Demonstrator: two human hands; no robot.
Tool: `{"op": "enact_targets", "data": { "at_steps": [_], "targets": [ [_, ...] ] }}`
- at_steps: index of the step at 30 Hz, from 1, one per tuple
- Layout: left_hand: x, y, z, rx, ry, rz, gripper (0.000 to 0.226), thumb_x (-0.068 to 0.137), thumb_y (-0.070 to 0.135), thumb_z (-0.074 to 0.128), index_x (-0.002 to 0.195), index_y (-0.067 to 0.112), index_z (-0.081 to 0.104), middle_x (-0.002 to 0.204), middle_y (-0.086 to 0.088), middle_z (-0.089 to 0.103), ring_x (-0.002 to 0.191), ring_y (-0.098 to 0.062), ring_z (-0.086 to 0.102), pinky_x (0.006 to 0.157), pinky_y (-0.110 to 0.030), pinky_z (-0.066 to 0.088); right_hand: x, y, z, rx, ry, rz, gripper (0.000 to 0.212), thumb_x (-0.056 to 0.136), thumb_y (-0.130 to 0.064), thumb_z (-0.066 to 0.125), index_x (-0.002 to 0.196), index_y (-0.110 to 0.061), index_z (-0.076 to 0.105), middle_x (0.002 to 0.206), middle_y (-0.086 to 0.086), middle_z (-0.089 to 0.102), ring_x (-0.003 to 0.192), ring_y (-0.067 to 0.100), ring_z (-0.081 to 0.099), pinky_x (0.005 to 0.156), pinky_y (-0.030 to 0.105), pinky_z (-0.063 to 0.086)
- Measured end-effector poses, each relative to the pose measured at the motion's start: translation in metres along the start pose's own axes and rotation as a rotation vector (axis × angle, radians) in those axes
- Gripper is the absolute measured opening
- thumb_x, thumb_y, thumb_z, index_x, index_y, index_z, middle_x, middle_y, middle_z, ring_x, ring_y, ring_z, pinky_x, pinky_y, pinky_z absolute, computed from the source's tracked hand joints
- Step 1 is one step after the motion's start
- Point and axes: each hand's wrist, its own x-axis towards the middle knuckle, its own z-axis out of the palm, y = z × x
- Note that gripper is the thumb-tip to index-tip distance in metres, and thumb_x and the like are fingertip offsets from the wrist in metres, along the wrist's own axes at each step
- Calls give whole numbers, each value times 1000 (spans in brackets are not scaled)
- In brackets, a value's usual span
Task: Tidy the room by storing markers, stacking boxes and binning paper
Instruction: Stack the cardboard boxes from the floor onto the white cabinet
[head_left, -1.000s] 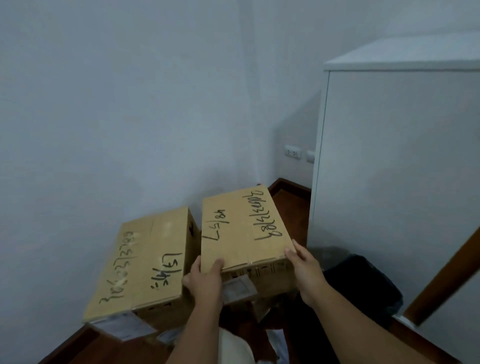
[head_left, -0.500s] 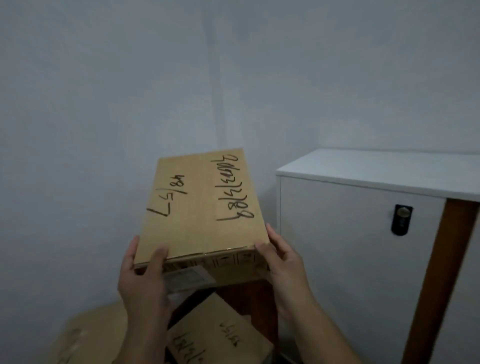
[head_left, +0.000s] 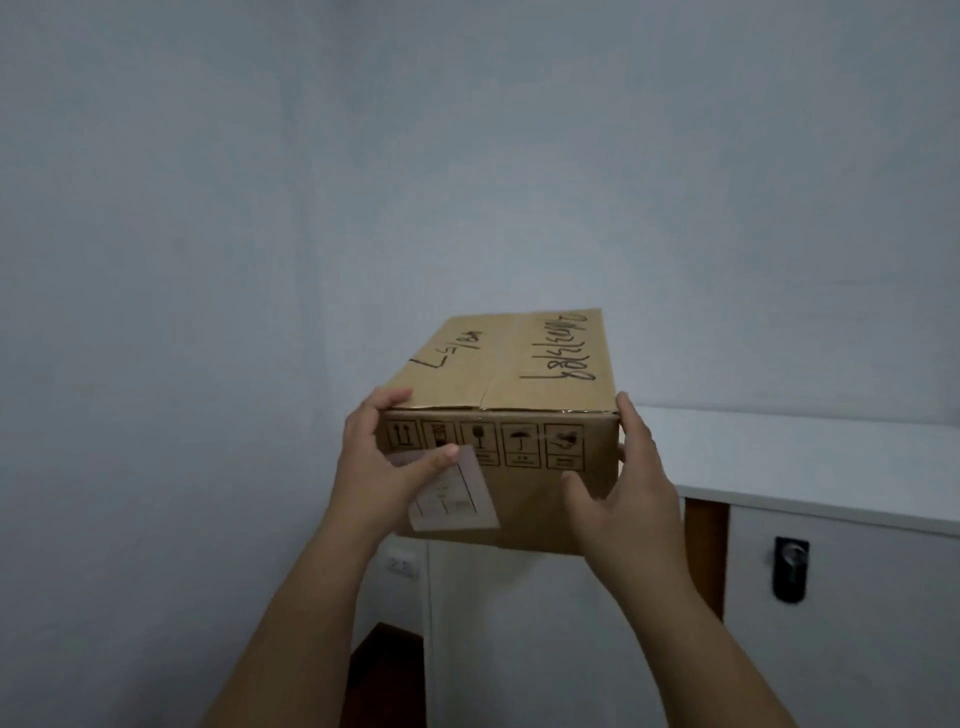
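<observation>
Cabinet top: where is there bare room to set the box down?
The white cabinet top shows bare from the cardboard box rightward to the frame edge, bordered behind by the wall. Its left end is hidden by the box, gripped by the left hand and right hand.

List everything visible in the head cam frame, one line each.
cardboard box: 1, brown, held up at frame centre in front of the wall, black handwriting on top, printed handling symbols on the near side
label: 1, pale, stuck on the box's near side, partly under the left thumb
cabinet: 1, white, right, behind and below the box
lock: 1, black, on the cabinet front
wall socket: 1, white, low on the wall left of the cabinet
wall: pale grey, fills the background
floor: dark brown, small patch at bottom
left hand: 1, grip on the box's near left corner
right hand: 1, grip on the box's near right corner
</observation>
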Motion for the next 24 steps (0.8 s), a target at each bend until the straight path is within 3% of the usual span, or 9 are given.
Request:
{"op": "enact_targets", "data": {
  "at_steps": [3, 6, 8, 11, 14, 18, 24],
  "targets": [
    [19, 4, 10, 238, -53, 37, 77, 63, 30, 90, 122, 47, 42, 135, 3, 35, 120, -10, 41, 103, -30, 39, 23, 9, -18, -252, -31, -128, 84, 89, -29, 64, 148, -49, 8, 148, -11, 34, 124, 10, 49, 86, 28, 49],
    [45, 12, 8, 441, -73, 76, 77, 60, 45, 88, 123, 47, 45, 141, 5, 27, 129, -20, 33, 111, -44, 36, 57, 10, -26, -445, -43, -173, 60, 93, -44, 53, 144, -50, 22, 138, -6, 38, 103, 12, 56, 73, 24, 47],
    [67, 19, 14, 747, -46, 155, 76, 60, 57, 84, 126, 39, 51, 146, 7, 26, 133, -25, 27, 109, -47, 34, 81, 9, -24, -494, 32, -194, 41, 96, -46, 47, 136, -43, 42, 141, -7, 38, 115, 15, 51, 76, 31, 50],
    [98, 26, 39, 1081, -115, 254, 74, 72, 63, 71, 132, 27, 49, 136, 4, 45, 123, -23, 40, 99, -40, 39, 117, 11, -16, -626, 65, -242, 32, 99, -38, 42, 125, -29, 59, 142, -8, 44, 127, 17, 41, 88, 35, 47],
    [130, 14, 65, 1131, -202, 261, 61, 88, 53, 59, 139, 24, 45, 132, -1, 49, 122, -23, 45, 96, -39, 43, 154, 23, -8, -650, 39, -195, 31, 99, -34, 41, 119, -23, 62, 120, -3, 63, 108, 21, 56, 80, 35, 48],
    [171, -5, 94, 1115, -289, 214, 45, 100, 37, 45, 143, 22, 44, 133, -5, 50, 123, -26, 47, 94, -41, 45, 193, 41, 1, -675, 28, -101, 26, 97, -29, 45, 108, -21, 67, 102, 1, 68, 88, 22, 58, 70, 32, 47],
    [206, -35, 130, 1160, -375, 134, 64, 100, 25, 43, 156, 19, 14, 155, -4, 30, 139, -27, 35, 107, -44, 39, 235, 69, 12, -637, 35, -32, 24, 95, -27, 49, 104, -19, 70, 96, 5, 68, 78, 23, 54, 66, 29, 44]
  ]
}}
